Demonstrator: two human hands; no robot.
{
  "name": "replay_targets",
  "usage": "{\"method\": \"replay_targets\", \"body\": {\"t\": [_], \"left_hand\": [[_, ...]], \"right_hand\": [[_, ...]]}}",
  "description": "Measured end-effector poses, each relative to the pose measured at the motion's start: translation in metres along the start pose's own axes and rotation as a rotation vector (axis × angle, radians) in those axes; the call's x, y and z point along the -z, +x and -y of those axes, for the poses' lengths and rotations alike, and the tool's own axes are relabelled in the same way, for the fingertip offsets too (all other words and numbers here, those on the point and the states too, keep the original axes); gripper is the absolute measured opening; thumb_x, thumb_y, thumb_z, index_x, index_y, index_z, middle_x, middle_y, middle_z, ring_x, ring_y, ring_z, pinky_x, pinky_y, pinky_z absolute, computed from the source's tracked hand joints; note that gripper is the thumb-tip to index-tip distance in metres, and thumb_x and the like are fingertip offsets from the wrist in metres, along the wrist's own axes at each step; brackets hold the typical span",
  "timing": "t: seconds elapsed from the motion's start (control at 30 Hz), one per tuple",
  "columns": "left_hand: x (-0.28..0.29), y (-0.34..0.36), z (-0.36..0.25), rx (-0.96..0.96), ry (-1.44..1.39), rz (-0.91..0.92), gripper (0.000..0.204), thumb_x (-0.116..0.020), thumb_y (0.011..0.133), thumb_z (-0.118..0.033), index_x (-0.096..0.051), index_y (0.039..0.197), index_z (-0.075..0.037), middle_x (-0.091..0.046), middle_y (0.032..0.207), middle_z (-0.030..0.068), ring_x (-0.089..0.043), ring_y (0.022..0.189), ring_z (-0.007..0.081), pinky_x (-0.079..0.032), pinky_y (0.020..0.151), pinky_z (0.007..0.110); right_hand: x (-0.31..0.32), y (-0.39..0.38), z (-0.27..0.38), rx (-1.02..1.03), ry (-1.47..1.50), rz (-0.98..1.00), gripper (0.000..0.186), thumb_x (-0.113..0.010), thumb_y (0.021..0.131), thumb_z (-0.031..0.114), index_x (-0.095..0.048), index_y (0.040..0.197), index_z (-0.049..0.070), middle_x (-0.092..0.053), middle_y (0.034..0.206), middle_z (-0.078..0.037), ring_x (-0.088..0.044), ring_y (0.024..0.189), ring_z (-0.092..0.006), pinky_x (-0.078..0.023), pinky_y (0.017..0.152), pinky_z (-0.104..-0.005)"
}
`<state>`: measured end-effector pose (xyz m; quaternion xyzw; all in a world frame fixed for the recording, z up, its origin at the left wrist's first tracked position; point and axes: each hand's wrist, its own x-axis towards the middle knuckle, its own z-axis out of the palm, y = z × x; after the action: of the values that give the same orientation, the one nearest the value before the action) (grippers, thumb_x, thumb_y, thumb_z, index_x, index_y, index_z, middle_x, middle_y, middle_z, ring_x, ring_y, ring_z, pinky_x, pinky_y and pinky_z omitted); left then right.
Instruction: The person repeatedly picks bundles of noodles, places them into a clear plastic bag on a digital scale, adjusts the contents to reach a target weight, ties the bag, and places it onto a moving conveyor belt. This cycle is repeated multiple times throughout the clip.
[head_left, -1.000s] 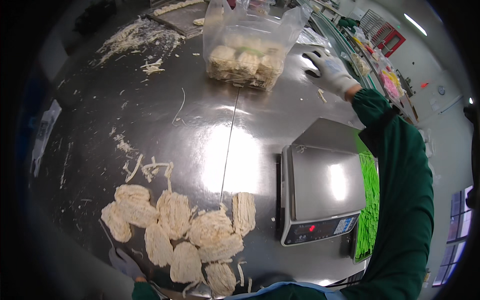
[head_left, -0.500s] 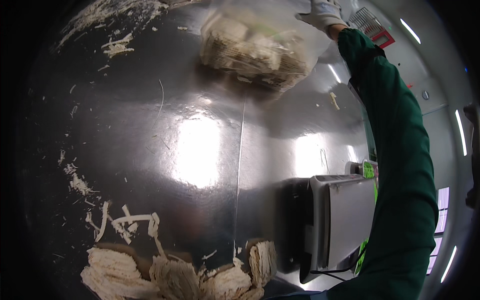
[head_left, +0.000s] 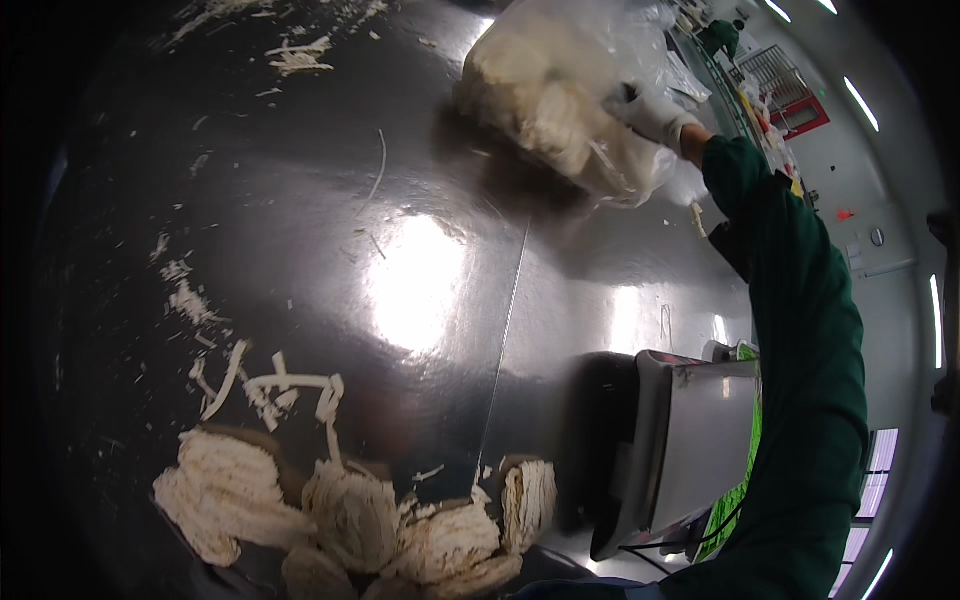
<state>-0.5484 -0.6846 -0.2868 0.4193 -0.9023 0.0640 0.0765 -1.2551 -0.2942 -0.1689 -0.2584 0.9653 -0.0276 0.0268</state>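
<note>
My right hand, in a white glove with a green sleeve, reaches to the far side of the steel table and grips a translucent plastic bag of pale, layered noodle-like bundles; the bag is tilted and slightly blurred. Several loose bundles of the same flat, pale strands lie along the near edge. My left hand cannot be made out. A metal scale stands at the near right, beside bright green strips partly hidden by my arm.
Stray strips and flakes are scattered over the steel table. At the back right, another person in green is beside a long work line with colored items, near a metal rack and a red cabinet.
My right hand reached to the bag and closed on it; the bag has shifted right and tilted. My left hand has dropped out of sight as the view moved.
</note>
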Motion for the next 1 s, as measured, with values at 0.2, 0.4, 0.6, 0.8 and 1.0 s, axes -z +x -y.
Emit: {"method": "replay_targets", "body": {"t": [0.2, 0.4, 0.6, 0.8, 1.0], "left_hand": [[-0.011, -0.01, 0.016, 0.002, -0.075, -0.187, 0.026, -0.059, 0.093, -0.012, -0.057, 0.115, 0.001, -0.058, 0.114, 0.0178, -0.057, 0.104, 0.0339, -0.047, 0.091, 0.042], [-0.031, -0.022, 0.033, 0.064, -0.213, -0.224, 0.027, -0.056, 0.093, -0.02, -0.06, 0.111, 0.001, -0.059, 0.115, 0.0204, -0.056, 0.105, 0.0366, -0.045, 0.092, 0.044], [-0.026, -0.025, 0.034, 0.107, -0.259, -0.193, 0.03, -0.054, 0.093, -0.021, -0.06, 0.115, -0.002, -0.057, 0.12, 0.0188, -0.052, 0.111, 0.0361, -0.042, 0.094, 0.045], [-0.035, -0.031, 0.035, 0.041, -0.319, -0.257, 0.028, -0.055, 0.091, -0.02, -0.06, 0.113, -0.002, -0.056, 0.12, 0.0178, -0.052, 0.111, 0.0356, -0.041, 0.094, 0.045], [-0.043, -0.035, 0.036, 0.015, -0.313, -0.262, 0.03, -0.054, 0.091, -0.022, -0.059, 0.113, -0.004, -0.056, 0.12, 0.0165, -0.051, 0.112, 0.0343, -0.04, 0.095, 0.045]], "right_hand": [[0.002, -0.104, 0.111, 0.046, 0.371, 0.194, 0.021, -0.064, 0.085, 0.026, -0.066, 0.09, 0.005, -0.062, 0.074, -0.006, -0.056, 0.069, -0.015, -0.047, 0.067, -0.0322], [0.019, -0.165, 0.2, 0.269, 0.262, 0.56, 0.016, -0.068, 0.083, 0.021, -0.066, 0.085, 0.005, -0.063, 0.071, -0.002, -0.057, 0.063, -0.0117, -0.047, 0.058, -0.0292], [0.076, -0.181, 0.217, 0.377, 0.144, 0.607, 0.025, -0.07, 0.084, 0.031, -0.069, 0.092, 0.007, -0.065, 0.073, -0.001, -0.059, 0.066, -0.0113, -0.047, 0.062, -0.0279], [0.121, -0.175, 0.17, 0.068, -0.288, -0.144, 0.091, -0.071, 0.07, 0.062, -0.045, 0.137, 0.005, -0.057, 0.127, -0.02, -0.055, 0.119, -0.034, -0.045, 0.096, -0.0425], [0.084, -0.19, 0.159, -0.127, -0.273, 0.267, 0.096, -0.066, 0.069, 0.068, -0.046, 0.135, 0.002, -0.058, 0.122, -0.023, -0.057, 0.114, -0.0355, -0.046, 0.094, -0.0422]]}}
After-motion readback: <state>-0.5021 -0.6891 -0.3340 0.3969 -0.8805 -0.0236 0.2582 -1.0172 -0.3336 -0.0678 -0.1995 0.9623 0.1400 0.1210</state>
